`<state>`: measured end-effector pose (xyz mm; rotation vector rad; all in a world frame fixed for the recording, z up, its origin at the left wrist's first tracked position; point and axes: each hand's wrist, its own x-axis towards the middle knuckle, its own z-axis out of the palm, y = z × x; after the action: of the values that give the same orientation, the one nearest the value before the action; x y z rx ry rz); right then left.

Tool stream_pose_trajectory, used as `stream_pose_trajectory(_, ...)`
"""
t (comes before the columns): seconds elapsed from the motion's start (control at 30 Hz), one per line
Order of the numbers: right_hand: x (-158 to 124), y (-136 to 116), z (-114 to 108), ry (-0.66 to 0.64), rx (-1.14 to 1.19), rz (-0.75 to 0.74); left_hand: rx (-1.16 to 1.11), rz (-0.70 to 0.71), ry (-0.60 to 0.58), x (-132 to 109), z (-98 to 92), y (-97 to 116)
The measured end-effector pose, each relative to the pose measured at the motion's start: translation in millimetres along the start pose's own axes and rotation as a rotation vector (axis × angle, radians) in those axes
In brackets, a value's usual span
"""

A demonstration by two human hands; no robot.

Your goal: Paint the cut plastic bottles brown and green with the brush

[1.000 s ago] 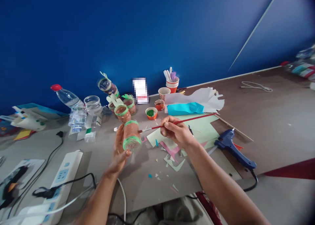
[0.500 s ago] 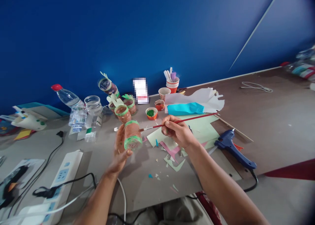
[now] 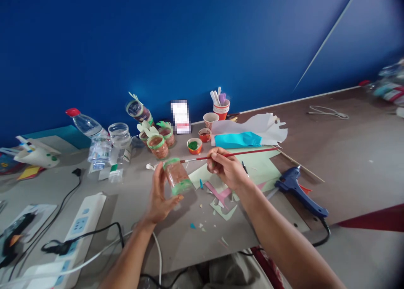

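Observation:
My left hand (image 3: 161,200) grips a small clear jar (image 3: 178,176), painted brown round the middle with green bands at both ends, and holds it tilted above the table. My right hand (image 3: 225,167) is closed round a thin red paintbrush (image 3: 249,152). The brush tip points left and lies at the jar's upper side; whether it touches I cannot tell. Behind the jar stand several similar brown and green pots (image 3: 158,147) with pale green paper pieces on top. A paper cup of green paint (image 3: 194,145) and a cup of brown paint (image 3: 205,134) stand beyond my hands.
At right lies a blue glue gun (image 3: 298,188) with a cord. Paper scraps (image 3: 224,209) and a turquoise sheet (image 3: 238,139) are spread around the middle. On the left are plastic bottles (image 3: 88,124), a power strip (image 3: 80,226) and cables. Cups with pens (image 3: 221,107) stand near the wall.
My left hand has turned the jar, so its lower end now leans to the right, and the jar has shifted slightly right. My right hand with the brush has barely moved.

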<state>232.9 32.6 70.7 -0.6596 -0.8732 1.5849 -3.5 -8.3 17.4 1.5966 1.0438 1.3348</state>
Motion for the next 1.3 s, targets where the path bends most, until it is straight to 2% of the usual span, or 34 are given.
stream_pose_trajectory(0.13,2.3,1.8,-1.1,0.046,0.042,0.007,0.209,0.088,0.014,-3.6,-0.4,-9.8)
stream_pose_trajectory(0.53,10.5,3.9,-9.3,0.106,0.102,-0.040,0.237,0.123,0.169,1.6,-3.0,-10.5)
stream_pose_trajectory(0.8,19.5,11.0,-12.1,0.153,0.101,-0.037,0.353,0.210,0.187,7.0,-5.0,-11.7)
stream_pose_trajectory(1.1,4.7,-1.8,9.7,0.151,0.046,-0.066,0.300,0.312,0.254,8.8,-3.7,-12.8)
stream_pose_trajectory(1.3,-6.7,-27.7,10.2,0.090,-0.084,-0.116,0.412,0.325,0.254,9.4,-2.8,-9.1)
